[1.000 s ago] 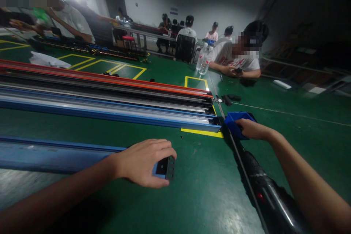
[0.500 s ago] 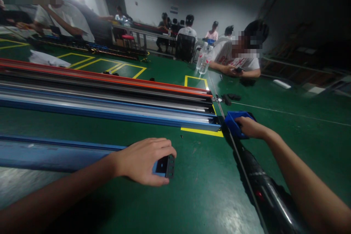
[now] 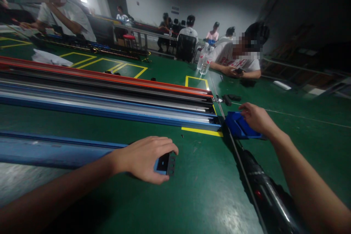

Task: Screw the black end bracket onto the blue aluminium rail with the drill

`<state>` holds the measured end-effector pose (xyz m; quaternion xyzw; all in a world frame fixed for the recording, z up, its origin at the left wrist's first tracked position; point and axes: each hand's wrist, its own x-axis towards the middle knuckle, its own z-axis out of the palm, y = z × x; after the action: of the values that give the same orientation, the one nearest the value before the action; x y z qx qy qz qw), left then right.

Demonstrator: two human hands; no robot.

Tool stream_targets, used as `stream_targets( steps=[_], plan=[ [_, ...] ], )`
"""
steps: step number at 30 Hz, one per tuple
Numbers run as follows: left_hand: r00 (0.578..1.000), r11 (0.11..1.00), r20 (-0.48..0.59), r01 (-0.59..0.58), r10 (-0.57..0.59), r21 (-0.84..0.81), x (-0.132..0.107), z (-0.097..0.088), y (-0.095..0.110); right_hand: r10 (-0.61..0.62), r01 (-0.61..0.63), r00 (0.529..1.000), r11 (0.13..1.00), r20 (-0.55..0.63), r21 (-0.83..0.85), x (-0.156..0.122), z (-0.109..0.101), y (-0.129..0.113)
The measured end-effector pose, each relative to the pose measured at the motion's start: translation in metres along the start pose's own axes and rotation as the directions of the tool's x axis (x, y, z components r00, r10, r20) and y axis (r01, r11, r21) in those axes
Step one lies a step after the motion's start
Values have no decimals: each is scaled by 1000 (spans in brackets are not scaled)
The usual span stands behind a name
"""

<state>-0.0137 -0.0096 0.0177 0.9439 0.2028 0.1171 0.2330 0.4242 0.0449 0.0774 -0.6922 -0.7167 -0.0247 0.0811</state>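
My left hand (image 3: 149, 159) wraps over the end of a long blue metal profile (image 3: 63, 153) lying on the green table, its fingers around the sides. A black end cap (image 3: 171, 163) sits at that end, just past my fingertips. My right hand (image 3: 257, 118) hangs at the upper right edge of a small blue bin (image 3: 238, 126), fingers curled together; whatever they pinch, if anything, is too small to make out. What lies inside the bin cannot be made out. Below the bin rests a black electric screwdriver (image 3: 263, 186) with a red spot.
Orange, black and blue profiles (image 3: 109, 108) lie side by side beyond my left hand. Small black parts (image 3: 230, 98) lie past the bin. Two water bottles (image 3: 204, 59) stand near a person (image 3: 233, 60) across the table. A thin cord (image 3: 237, 153) runs beside the screwdriver.
My right hand has risen out of the blue bin and shifted slightly right and away. My left hand keeps its hold on the blue profile.
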Motion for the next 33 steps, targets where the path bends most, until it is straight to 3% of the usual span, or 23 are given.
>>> stream_targets(
  steps=[4,6,8,10,15,19,23,25,29,31,33],
  plan=[
    [1000,1000,-1,-7,7,-6,1,-1,0,-22,29,994,997,-111,67,-7,-14,-43],
    [1000,1000,-2,-6,6,-9,1,-1,0,-100,115,988,985,-119,127,-10,-14,-65],
    [1000,1000,-2,-8,8,-11,1,-1,0,-262,271,962,952,-81,144,-12,-5,-82],
    [1000,1000,-2,-8,8,-11,1,-1,0,-339,334,941,930,5,151,-11,8,-91],
    [1000,1000,4,-11,11,-9,2,-2,0,-223,210,971,967,81,146,-4,32,-79],
    [1000,1000,7,-11,11,-7,3,-1,0,-134,129,991,978,20,165,-4,24,-63],
    [1000,1000,8,-5,5,-23,2,0,0,-112,116,993,968,-30,223,-16,17,-80],
    [1000,1000,1,8,-8,-28,2,0,1,-235,216,972,914,11,344,-28,22,-102],
    [1000,999,-9,16,-16,-35,3,0,1,-485,374,857,819,175,436,-57,42,-149],
    [1000,999,-9,11,-11,-34,3,1,1,-525,388,821,802,225,454,-66,55,-165],
    [1000,1000,-19,6,-6,-25,3,2,0,-531,389,817,796,226,463,-68,66,-175]
  ],
)
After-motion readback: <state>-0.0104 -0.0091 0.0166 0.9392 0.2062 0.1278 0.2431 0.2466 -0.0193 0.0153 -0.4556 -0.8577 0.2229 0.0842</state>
